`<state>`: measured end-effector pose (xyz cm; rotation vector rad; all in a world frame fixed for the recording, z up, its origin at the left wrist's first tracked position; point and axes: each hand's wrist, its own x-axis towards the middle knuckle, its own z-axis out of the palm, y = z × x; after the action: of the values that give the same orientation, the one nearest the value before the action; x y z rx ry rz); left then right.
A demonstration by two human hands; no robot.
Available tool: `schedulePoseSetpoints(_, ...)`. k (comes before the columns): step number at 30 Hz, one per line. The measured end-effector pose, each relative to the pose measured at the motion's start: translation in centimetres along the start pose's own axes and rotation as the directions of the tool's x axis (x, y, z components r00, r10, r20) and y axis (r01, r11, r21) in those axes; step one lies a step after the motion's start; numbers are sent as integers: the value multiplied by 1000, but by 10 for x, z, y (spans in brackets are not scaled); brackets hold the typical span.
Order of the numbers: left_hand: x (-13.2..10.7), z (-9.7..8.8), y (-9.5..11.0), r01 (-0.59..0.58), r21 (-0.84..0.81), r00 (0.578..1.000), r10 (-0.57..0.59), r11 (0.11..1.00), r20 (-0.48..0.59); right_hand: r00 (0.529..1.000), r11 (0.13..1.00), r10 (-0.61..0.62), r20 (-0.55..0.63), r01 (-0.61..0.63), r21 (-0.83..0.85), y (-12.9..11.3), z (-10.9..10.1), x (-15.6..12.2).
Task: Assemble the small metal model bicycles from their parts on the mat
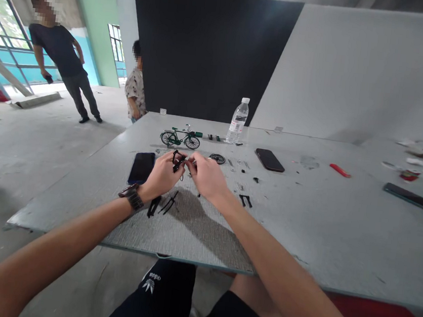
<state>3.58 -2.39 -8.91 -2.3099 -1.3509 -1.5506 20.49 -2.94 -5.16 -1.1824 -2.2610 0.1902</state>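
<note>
My left hand, with a watch at the wrist, is closed around a small black model bicycle part above the table. Against that part, the fingertips of my right hand are pinched; what lies between them is too small to make out. Behind my hands stands a small green model bicycle. A loose spoked wheel lies just beyond my right hand. Nearer me, beside my left wrist, are a thin black fork-shaped part and another black part.
A dark phone lies left of my hands, another phone to the right. A water bottle stands near the back panel. Several tiny parts and a black bracket-like piece lie right. Two people stand beyond the table's left side.
</note>
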Motion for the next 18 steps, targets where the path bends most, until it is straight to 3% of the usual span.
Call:
schedulePoseSetpoints(5, 1, 0, -1, 13, 10, 999, -13, 1000, -33, 999, 998, 21, -38, -19, 57, -1, 1, 1)
schedulePoseSetpoints(13, 3, -4, -1, 28, 21, 999, -27, 999, -18, 989, 986, -150, -4, 150, 69, 2, -4, -1)
schedulePoseSetpoints(18, 2, -4, 0, 39, 12, 999, -39, 999, 13, 996, 980, -84, 4, 81, 181, 2, -3, 0)
